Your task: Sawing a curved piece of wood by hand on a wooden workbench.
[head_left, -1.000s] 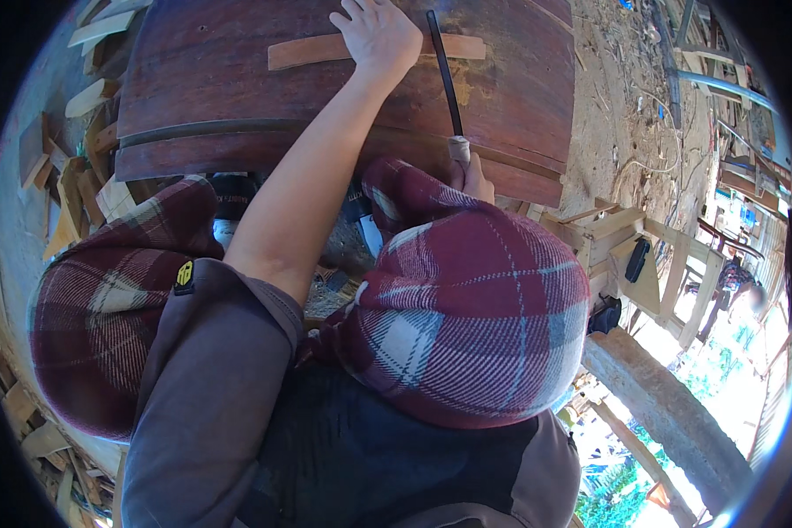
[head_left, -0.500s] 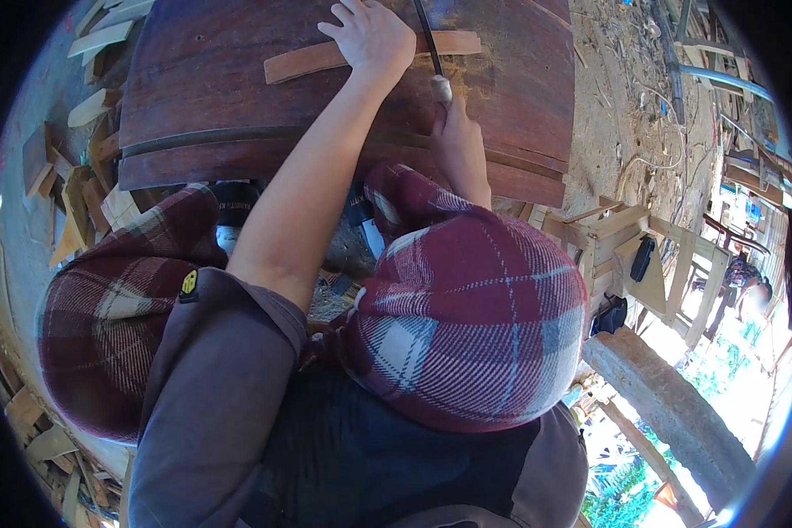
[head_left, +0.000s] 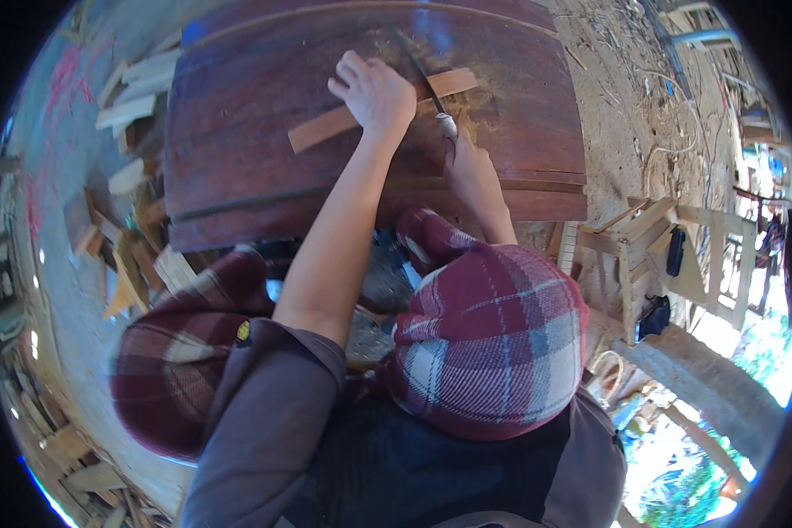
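Across the dark reddish-brown wooden bench top (head_left: 246, 176) lies a thin, slightly curved strip of pale wood (head_left: 319, 129), tilted up toward the right. My left hand (head_left: 380, 99) presses down over its middle, fingers bent a little past its far edge, hiding that part. My right hand (head_left: 477, 176) is closed round the whitish handle of a file-like tool (head_left: 424, 77) with a long, narrow dark blade. That blade crosses the strip to the right of my left hand and points away from me. Fine light-brown dust (head_left: 480, 114) lies around the strip's right end.
Wood offcuts (head_left: 136, 97) are piled left of the bench, with more (head_left: 132, 264) nearer me. At right stand a small wooden frame (head_left: 647, 233) and a thick beam (head_left: 704, 370). A pale cord (head_left: 700, 132) lies on the dirt ground. My knees, in plaid cloth, sit below the bench.
The view has shifted and turned, so bench and hands appear lower. The tool's handle now sits slightly closer to the strip. My left fingers look more bent; both hands keep their holds.
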Motion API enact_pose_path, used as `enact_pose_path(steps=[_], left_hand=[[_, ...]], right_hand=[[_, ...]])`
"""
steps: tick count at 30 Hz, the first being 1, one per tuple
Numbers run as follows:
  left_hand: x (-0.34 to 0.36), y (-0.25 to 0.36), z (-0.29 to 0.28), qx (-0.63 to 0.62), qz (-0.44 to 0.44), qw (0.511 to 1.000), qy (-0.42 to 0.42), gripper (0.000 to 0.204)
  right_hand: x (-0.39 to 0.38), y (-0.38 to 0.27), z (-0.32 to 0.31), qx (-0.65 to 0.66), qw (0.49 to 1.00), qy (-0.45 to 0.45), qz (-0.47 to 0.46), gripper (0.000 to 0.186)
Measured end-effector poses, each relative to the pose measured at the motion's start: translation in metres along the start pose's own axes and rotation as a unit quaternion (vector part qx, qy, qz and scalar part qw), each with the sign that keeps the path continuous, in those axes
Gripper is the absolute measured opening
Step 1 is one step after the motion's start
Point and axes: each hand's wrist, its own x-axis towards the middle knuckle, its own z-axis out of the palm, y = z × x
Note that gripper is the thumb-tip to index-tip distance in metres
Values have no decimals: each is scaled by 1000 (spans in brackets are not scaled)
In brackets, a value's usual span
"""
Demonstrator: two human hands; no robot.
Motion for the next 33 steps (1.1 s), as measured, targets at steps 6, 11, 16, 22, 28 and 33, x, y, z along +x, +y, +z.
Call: enact_pose_path(steps=[6,11,16,22,28,33], left_hand=[[2,-1,-6,33,-80,994,-65,35],[0,11,-6,38,-66,994,-77,34],[7,4,-2,52,-14,998,-31,34],[2,-4,-9,37,-78,996,-5,27],[-5,18,-10,24,-105,994,-33,32],[0,-2,-13,29,-79,994,-65,36]], right_hand=[[-20,-3,3,33,999,-3,21,22],[-76,21,-24,16,994,-51,99,21],[-43,0,-22,17,997,-34,66,22],[-4,-14,8,27,999,33,-16,22],[-58,15,-5,2,996,-17,89,24],[-72,5,-17,-7,991,-69,111,24]])
